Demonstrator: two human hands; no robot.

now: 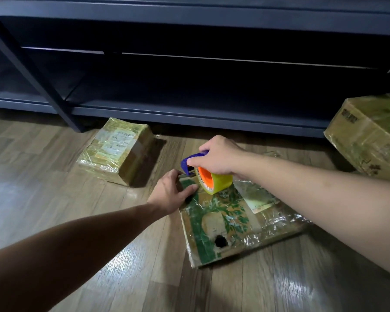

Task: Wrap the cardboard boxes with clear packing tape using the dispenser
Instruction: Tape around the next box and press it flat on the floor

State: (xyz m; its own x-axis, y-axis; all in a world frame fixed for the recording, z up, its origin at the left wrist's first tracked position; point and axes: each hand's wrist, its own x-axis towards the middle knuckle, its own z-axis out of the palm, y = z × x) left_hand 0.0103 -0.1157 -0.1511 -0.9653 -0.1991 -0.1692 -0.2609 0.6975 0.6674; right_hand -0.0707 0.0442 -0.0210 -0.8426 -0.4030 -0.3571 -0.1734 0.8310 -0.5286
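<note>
A flat cardboard box (230,224) with green leaf print and a round hole lies on the wooden floor, partly covered in shiny clear tape. My right hand (218,156) grips a blue tape dispenser (190,162) carrying a yellowish tape roll with an orange core (214,180), resting on the box's far left corner. My left hand (172,191) presses flat on that same corner, its thumb on the box top just beside the roll.
A smaller taped box (116,149) sits on the floor to the left, near the dark blue metal shelving (189,64). A larger taped box (369,134) stands at the right edge. Bare wooden floor (54,176) lies in front and to the left.
</note>
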